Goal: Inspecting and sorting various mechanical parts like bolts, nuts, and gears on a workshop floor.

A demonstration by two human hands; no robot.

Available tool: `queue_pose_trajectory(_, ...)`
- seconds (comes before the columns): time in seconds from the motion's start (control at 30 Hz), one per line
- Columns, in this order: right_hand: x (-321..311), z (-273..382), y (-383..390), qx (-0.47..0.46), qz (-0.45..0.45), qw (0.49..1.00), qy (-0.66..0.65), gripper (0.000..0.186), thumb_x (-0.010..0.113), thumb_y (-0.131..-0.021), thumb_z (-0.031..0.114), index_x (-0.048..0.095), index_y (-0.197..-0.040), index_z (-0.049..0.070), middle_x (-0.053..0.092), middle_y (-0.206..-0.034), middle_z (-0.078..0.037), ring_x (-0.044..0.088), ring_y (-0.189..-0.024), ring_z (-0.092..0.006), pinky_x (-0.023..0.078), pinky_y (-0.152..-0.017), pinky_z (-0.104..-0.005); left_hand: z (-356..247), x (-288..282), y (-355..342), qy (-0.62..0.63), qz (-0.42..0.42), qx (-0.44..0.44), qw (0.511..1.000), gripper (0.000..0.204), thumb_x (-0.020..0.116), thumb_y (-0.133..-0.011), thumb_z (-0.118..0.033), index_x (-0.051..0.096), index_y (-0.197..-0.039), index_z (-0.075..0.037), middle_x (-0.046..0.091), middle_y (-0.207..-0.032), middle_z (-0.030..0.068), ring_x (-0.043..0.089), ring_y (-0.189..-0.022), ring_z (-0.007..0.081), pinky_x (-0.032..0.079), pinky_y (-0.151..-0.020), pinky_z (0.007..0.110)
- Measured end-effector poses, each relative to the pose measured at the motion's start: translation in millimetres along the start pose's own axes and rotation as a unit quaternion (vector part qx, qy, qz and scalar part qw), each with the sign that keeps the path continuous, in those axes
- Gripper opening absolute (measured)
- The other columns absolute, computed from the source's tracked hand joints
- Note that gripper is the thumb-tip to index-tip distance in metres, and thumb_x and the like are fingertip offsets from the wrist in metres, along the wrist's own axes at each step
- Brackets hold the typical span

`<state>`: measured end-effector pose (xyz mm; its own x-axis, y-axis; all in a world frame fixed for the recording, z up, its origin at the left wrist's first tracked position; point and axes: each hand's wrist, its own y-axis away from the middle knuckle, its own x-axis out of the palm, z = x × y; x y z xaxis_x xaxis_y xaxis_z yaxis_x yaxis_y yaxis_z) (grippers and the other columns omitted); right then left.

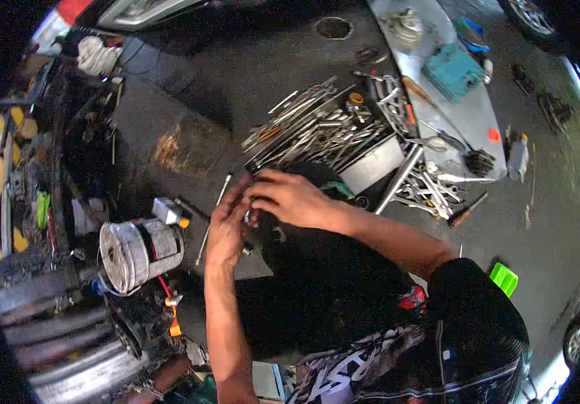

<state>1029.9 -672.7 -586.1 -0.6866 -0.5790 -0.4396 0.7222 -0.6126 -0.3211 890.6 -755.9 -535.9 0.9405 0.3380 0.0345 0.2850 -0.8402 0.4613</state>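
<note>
My left hand (228,219) and my right hand (291,198) meet in front of me, fingers bent and closed in toward each other. A small bit of shiny metal (247,217) shows between the fingers, mostly hidden, so its kind is unclear. Just left of my left hand, a long thin metal bar (203,246) slants along the floor, passing partly behind the fingers. A small dark metal piece (247,249) lies below the hands. Beyond my right hand is a tray heaped with wrenches and other hand tools (330,131).
A dirty white bucket (138,252) stands at left beside a white bottle with an orange cap (170,212). More wrenches (431,188) and a wooden-handled tool (468,210) lie right. A grey panel (465,131) carries a teal case (453,71). A green object (504,278) sits far right.
</note>
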Motion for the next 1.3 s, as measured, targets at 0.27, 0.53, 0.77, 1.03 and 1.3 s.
queue_pose_trajectory(0.27,-11,-73,23,0.077,-0.194,0.974,-0.088,0.018,0.058,-0.086,0.021,0.062,-0.098,0.008,0.062,-0.092,-0.015,0.062,-0.084,-0.0308,0.050,-0.070,-0.0390,3,15,-1,-0.101,0.027,-0.022,0.994,0.040,0.050,-0.095,-0.022,0.045,-0.131,-0.005,0.060,-0.093,0.0036,0.047,-0.065,0.0069,0.040,-0.058,0.021)
queue_pose_trajectory(0.53,-70,-269,35,0.402,-0.403,0.812,0.131,0.024,0.063,-0.083,0.027,0.066,-0.092,0.006,0.066,-0.088,-0.017,0.064,-0.082,-0.0323,0.049,-0.072,-0.0389,9,2,-9,-0.143,0.041,-0.023,0.989,0.033,0.053,-0.093,-0.014,0.052,-0.122,0.000,0.057,-0.092,0.0043,0.051,-0.072,0.0092,0.045,-0.066,0.023)
queue_pose_trajectory(0.77,-39,-204,47,0.322,-0.378,0.864,0.087,0.030,0.062,-0.082,0.019,0.060,-0.104,-0.001,0.065,-0.090,-0.021,0.063,-0.085,-0.0373,0.049,-0.074,-0.0408,18,-5,-20,-0.042,0.019,0.035,0.998,0.033,0.056,-0.088,-0.006,0.052,-0.119,0.004,0.058,-0.106,0.0113,0.059,-0.093,0.0197,0.049,-0.087,0.032)
queue_pose_trajectory(1.03,7,-28,28,0.087,0.031,0.995,0.024,0.046,0.062,-0.083,0.034,0.051,-0.121,0.012,0.054,-0.118,-0.019,0.054,-0.108,-0.0374,0.047,-0.089,-0.0410,15,19,-18,-0.067,0.011,0.038,0.997,0.054,0.060,-0.086,-0.006,0.036,-0.134,0.003,0.056,-0.115,0.0147,0.055,-0.103,0.0180,0.048,-0.084,0.029)
queue_pose_trajectory(1.3,-13,-77,43,0.092,-0.166,0.982,-0.020,0.045,0.065,-0.082,0.035,0.057,-0.110,0.002,0.061,-0.104,-0.015,0.061,-0.097,-0.0281,0.048,-0.084,-0.0377,16,32,-8,-0.032,0.048,0.032,0.998,0.050,0.054,-0.092,-0.023,0.037,-0.136,-0.004,0.051,-0.123,0.0171,0.061,-0.098,0.0262,0.051,-0.086,0.038)
